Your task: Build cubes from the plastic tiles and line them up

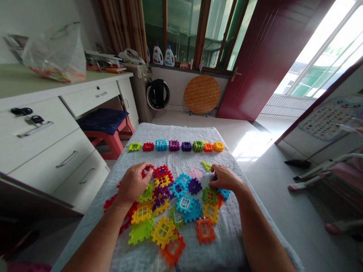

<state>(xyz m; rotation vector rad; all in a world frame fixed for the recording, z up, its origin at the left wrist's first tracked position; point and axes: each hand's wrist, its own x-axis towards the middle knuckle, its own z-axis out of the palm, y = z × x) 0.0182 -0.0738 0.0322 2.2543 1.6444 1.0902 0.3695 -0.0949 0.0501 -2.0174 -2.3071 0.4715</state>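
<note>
Several toothed plastic building pieces lie loosely heaped on a cloth-covered table (pixel 227 223). At the heap's far left side, my left hand (pixel 134 183) curls its thumb and fingers together, with a bit of red piece showing between them. Close beside its fingertips lies a red window piece (pixel 161 171). On the right, my right hand (pixel 227 177) pinches a dark purple piece (pixel 214 178), mostly hidden by the fingers. A blue piece (pixel 224 193) and a green window piece (pixel 210 195) lie just below that hand. Yellow pieces (pixel 163 231) and an orange piece (pixel 205 229) are nearer me.
Along the table's far side runs a row of block groups sorted by colour, including blue (pixel 161 144) and green (pixel 198 146). A thin green piece (pixel 206 166) lies by my right hand. Left stand a stool (pixel 103 121) and a white desk (pixel 48 143).
</note>
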